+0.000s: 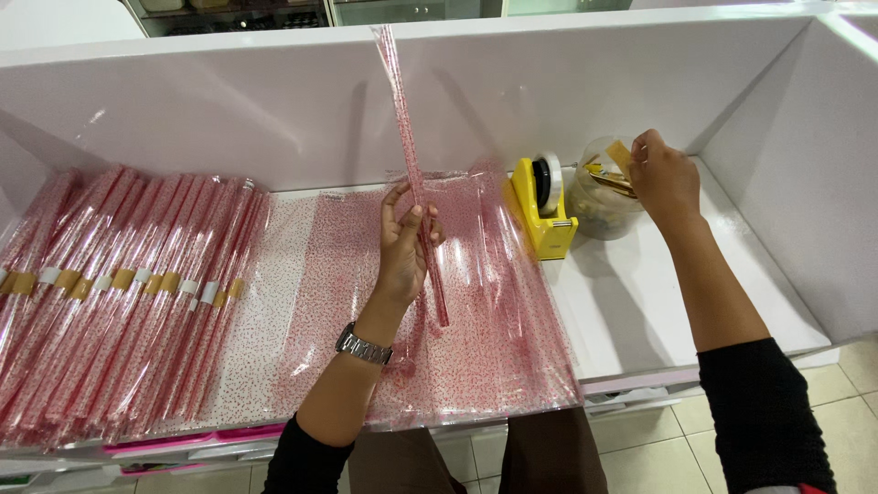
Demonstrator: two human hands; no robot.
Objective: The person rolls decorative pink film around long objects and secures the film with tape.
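Note:
My left hand (403, 249) grips a thin rolled tube of clear red-dotted plastic wrap (409, 151), held upright and tilted slightly left at the top. Beneath it lies a stack of flat red-dotted plastic sheets (494, 320) on the white table (640, 302). My right hand (663, 178) reaches into a clear plastic jar (593, 209) at the back right and pinches a small yellow-brown label (620, 154) at its mouth. A yellow tape dispenser (541, 206) stands just left of the jar.
Several finished rolled tubes with yellow and white bands (119, 293) lie side by side at the left. White partition walls (796, 155) enclose the table at the back and right. Tiled floor (658, 448) shows below the table's front edge.

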